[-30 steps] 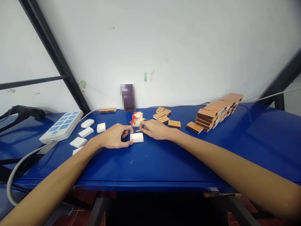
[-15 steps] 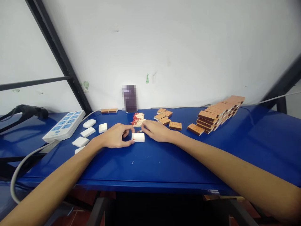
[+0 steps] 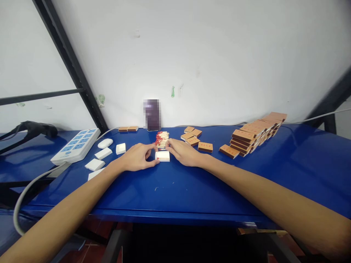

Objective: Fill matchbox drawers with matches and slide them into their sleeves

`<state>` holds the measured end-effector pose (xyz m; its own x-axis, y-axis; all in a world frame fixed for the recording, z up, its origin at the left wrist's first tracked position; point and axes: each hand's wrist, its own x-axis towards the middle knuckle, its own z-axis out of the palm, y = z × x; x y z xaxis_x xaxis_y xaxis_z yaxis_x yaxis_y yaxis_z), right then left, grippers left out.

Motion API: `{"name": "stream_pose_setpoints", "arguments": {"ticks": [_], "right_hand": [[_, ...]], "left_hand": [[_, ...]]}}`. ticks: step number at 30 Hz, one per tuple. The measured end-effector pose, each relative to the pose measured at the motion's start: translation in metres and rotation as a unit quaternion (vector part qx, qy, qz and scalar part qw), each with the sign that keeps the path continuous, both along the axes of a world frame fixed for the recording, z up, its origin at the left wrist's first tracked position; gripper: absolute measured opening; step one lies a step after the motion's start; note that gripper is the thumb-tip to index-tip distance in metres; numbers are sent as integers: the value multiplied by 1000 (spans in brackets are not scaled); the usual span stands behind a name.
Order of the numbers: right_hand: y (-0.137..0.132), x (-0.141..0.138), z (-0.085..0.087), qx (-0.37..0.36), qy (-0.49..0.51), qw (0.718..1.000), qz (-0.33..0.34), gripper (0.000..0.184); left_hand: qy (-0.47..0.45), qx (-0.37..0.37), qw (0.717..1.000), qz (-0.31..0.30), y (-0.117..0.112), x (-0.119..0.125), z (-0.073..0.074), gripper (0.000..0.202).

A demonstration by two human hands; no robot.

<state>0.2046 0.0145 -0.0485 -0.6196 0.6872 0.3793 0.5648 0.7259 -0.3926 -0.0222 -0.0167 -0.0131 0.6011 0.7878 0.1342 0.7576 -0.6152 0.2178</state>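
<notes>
A small white matchbox tray (image 3: 163, 157) lies on the blue table in front of me, with a few matches inside and red heads at its left end. My left hand (image 3: 139, 157) grips the tray's left end between thumb and fingers. Just behind the tray is a pile of red-headed matches (image 3: 162, 138). My right hand (image 3: 181, 151) has its fingertips pinched together at the near right edge of that pile, beside the tray's far right corner. Whatever is between those fingertips is too small to make out.
Several white trays (image 3: 94, 164) and a white rounded case (image 3: 105, 143) lie left, beside a power strip (image 3: 75, 146). Orange matchboxes (image 3: 205, 147) lie right of the pile, with a tall stack (image 3: 252, 133) farther right. A dark phone-like object (image 3: 153, 115) leans on the wall.
My right hand has moved slightly back from the tray to the edge of the match pile. The matches seen at its fingertips no longer show there. My left hand still holds the tray.
</notes>
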Motion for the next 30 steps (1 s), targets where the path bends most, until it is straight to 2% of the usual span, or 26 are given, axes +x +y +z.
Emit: {"name": "stream_pose_setpoints", "arguments": {"ticks": [6,11,17,20,24,30], "right_hand": [[-9,-5,2,-17,68,998,-1,19],[-19,-9,5,-10,3,1000,21,16],[-20,-9,4,0,-7,1000,20,18],[-16,-9,4,0,20,1000,10,17],[-2,-9,2,6,62,997,-55,15],[8,-12,3,23,-26,997,-64,16]], "left_hand": [[2,6,1000,4,2,-1,-1,33],[16,23,1000,4,2,-2,-2,34],[23,40,999,14,3,-3,-1,34],[18,37,999,14,2,-4,1,34],[12,2,1000,-12,-1,-5,5,34],[-11,-21,998,-50,-3,-5,8,31]]}}
